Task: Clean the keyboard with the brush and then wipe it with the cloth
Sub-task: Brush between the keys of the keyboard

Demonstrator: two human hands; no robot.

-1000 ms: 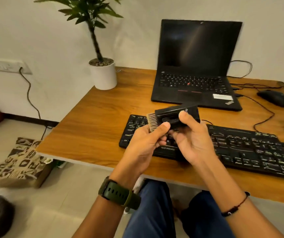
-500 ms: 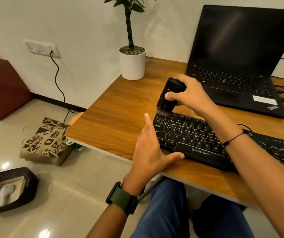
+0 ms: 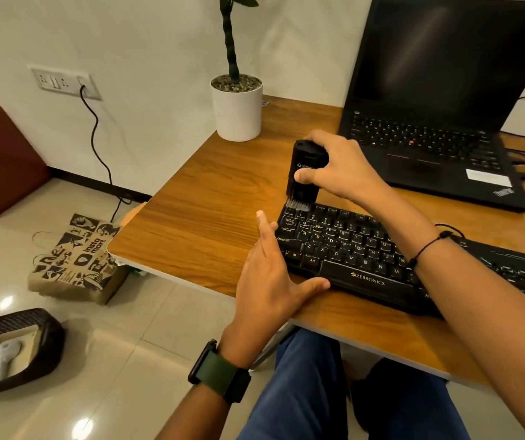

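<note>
A black keyboard [image 3: 359, 249] lies on the wooden desk [image 3: 210, 211] near its front edge. My right hand [image 3: 340, 166] grips a black brush [image 3: 304, 173] held upright, its bristles touching the keys at the keyboard's far left corner. My left hand [image 3: 270, 281] rests flat and open against the keyboard's left end, thumb along its front edge. No cloth is in view.
An open black laptop [image 3: 438, 122] stands behind the keyboard, cables trailing at the right. A white plant pot [image 3: 237, 109] sits at the desk's back left. On the floor left of the desk are a printed paper bag [image 3: 77, 258] and a dark basket [image 3: 10, 350].
A second ago both hands held the brush above the keyboard. My right hand carried it to the keyboard's far left corner, bristles down; my left hand let go and settled at the keyboard's left end.
</note>
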